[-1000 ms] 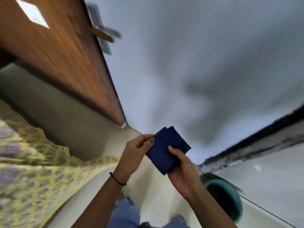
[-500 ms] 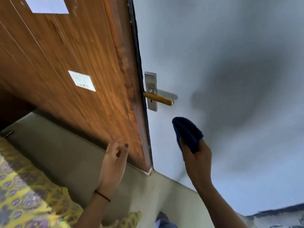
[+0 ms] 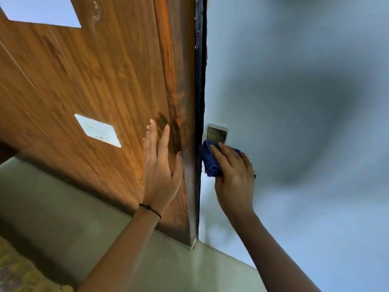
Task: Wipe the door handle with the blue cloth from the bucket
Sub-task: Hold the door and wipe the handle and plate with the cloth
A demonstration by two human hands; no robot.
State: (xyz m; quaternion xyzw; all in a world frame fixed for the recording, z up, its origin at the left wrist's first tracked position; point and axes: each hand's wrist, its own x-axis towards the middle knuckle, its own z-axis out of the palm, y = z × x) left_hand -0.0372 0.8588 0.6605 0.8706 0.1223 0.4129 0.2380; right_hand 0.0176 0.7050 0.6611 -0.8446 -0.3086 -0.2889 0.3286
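My right hand [image 3: 233, 171] grips the dark blue cloth [image 3: 209, 161] and presses it over the door handle, whose lever is hidden under cloth and hand. Only the top of the metal handle plate [image 3: 216, 132] with two screws shows above the cloth. My left hand [image 3: 161, 165] lies flat and open against the brown wooden door [image 3: 105, 91], just left of its edge. The bucket is out of view.
The door's dark edge [image 3: 200, 81] runs straight up the middle. To its right is a pale blue-grey surface [image 3: 305, 102] bearing the handle plate. A white label [image 3: 97, 130] is stuck on the door. A pale floor [image 3: 105, 239] and yellow patterned fabric [image 3: 19, 275] lie at lower left.
My right hand carried the cloth up from below the handle onto it. My left hand let go of the cloth earlier and now rests flat on the door. The view swung closer to the door.
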